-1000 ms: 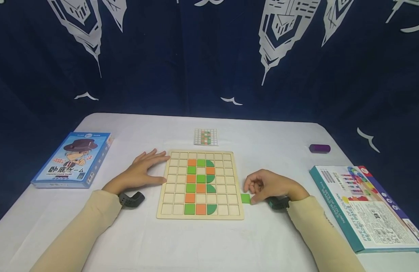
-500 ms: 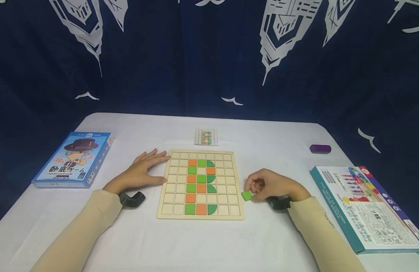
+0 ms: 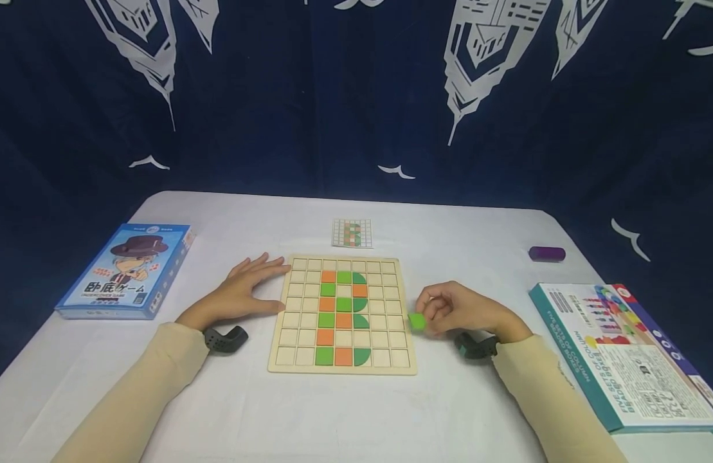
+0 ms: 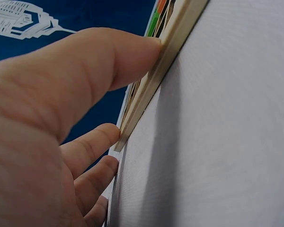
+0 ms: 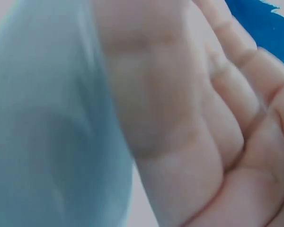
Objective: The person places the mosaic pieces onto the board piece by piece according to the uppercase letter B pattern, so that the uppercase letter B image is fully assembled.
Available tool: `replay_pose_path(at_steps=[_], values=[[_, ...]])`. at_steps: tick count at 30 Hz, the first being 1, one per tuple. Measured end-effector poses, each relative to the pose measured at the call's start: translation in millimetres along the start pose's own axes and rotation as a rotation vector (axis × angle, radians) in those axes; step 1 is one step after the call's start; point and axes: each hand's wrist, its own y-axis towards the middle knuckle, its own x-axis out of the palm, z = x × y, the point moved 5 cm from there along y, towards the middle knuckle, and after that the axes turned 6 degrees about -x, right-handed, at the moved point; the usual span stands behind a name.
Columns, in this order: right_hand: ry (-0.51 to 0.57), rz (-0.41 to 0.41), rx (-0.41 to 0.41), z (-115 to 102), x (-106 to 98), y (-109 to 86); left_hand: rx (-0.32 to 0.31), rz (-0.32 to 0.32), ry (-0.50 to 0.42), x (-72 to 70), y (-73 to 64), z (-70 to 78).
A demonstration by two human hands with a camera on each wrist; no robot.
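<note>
A wooden grid board (image 3: 385,337) lies on the table with orange and light green square tiles and dark green rounded tiles in its middle columns. My left hand (image 3: 237,292) touches the board's left edge with fingers spread; the left wrist view shows the thumb (image 4: 137,59) against its side. Just right of the board, my right hand (image 3: 463,308) pinches a light green square tile (image 3: 416,321) between thumb and fingers, tilted and seemingly raised off the cloth. In the right wrist view the curled fingers (image 5: 156,94) are blurred and the tile is hidden.
Behind the board lies a small pattern card (image 3: 352,233) with a similar coloured grid. A blue game box (image 3: 127,270) is at the left. At the right are a white and teal box (image 3: 628,357) and a purple cylinder-like object (image 3: 547,254). A dark blue curtain (image 3: 310,116) hangs behind.
My right hand has picked the green tile up from where it lay flat beside the board, tilting it and raising it slightly. The left hand has stayed in place.
</note>
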Motion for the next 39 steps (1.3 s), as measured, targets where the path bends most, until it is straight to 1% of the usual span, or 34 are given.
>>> replay_pose_path(at_steps=[3, 8, 15, 21, 24, 27, 34, 39], values=[[0.070, 0.026, 0.030, -3, 5, 3.4, 0.000, 0.001, 0.004, 0.4, 0.5, -0.3], [0.144, 0.042, 0.046, -9, 19, 11.8, -0.004, 0.001, 0.008, 1.0, 1.3, -1.7], [0.153, 0.139, 0.064, -20, 40, 22.8, -0.003, 0.001, 0.010, 1.4, 1.2, -1.5], [0.182, 0.197, 0.066, -22, 54, 28.9, -0.002, 0.000, 0.008, 0.9, 1.0, -1.0], [0.166, 0.208, 0.066, -22, 61, 31.8, -0.002, -0.002, 0.007, 0.3, 0.7, -0.3], [0.127, 0.216, 0.051, -24, 66, 33.9, 0.002, 0.000, 0.008, 0.0, 0.8, 0.7], [-0.042, 0.222, 0.002, -27, 77, 36.2, 0.001, 0.000, 0.004, -0.2, 0.2, 1.7], [-0.120, 0.224, -0.030, -28, 79, 36.3, -0.001, 0.000, 0.004, 0.2, 0.0, 0.8]])
